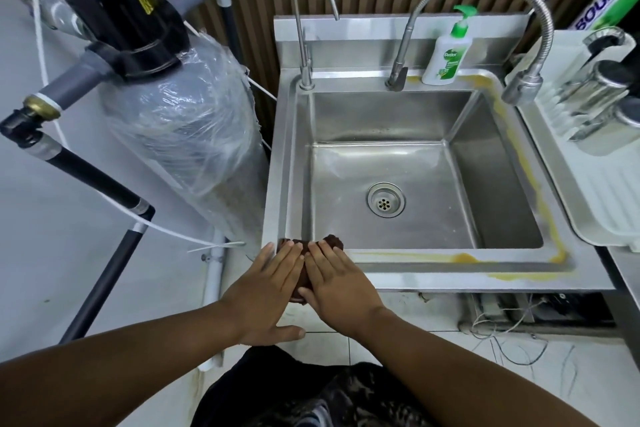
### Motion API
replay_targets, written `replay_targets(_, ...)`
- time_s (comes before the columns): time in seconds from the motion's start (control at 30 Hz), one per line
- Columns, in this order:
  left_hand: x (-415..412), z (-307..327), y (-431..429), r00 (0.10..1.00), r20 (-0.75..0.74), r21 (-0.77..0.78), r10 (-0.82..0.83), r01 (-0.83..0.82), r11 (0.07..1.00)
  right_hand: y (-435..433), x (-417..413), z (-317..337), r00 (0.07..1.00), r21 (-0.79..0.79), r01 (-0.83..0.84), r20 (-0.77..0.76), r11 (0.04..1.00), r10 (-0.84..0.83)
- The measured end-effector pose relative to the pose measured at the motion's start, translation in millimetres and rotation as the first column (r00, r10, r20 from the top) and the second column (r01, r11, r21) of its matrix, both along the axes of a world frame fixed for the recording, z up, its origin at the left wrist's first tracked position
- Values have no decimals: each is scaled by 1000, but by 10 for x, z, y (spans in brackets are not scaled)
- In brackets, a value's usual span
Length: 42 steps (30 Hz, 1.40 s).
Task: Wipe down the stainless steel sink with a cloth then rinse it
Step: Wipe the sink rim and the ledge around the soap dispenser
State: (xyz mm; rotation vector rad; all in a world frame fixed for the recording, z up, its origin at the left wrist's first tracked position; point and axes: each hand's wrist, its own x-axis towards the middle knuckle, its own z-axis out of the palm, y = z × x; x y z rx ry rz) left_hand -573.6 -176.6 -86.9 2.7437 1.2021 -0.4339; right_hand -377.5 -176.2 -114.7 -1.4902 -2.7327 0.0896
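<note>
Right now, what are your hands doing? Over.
Left hand and right hand flat on brown cloth, sink front-left rim. Yellow stain along rim. Nothing blocking.

Head camera looks steeply down, close over the sink (512, 270).

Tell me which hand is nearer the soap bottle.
Right. The right hand presses the cloth on the sink's front rim, diagonally below the soap bottle; the left hand lies beside it, farther left.
</note>
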Motion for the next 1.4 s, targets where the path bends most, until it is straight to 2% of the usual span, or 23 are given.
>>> replay_targets(0.43,1318,-59,-103,995,49,0,89,-89,996,57,1336,-44,996,-43,-82,20,996,83)
replay_targets(0.53,1636,-15,-111,993,66,-11,100,-100,995,42,1631,-17,997,-58,-68,29,996,70)
replay_targets(0.77,2141,92,-62,998,-1,-43,70,-70,997,-33,2080,20,998,-103,3,64,995,3)
replay_targets(0.9,2017,81,-24,999,-12,-35,46,-47,998,-65,2003,22,997,-128,60,60,990,-52)
replay_targets(1.07,1573,47,-21,999,-10,-12,30,-30,999,-4,1627,16,999,-200,16,52,980,-6)
replay_targets(1.4,594,62,-47,987,85,-30,138,-136,990,56,517,53,999,-319,-32,-15,947,29)
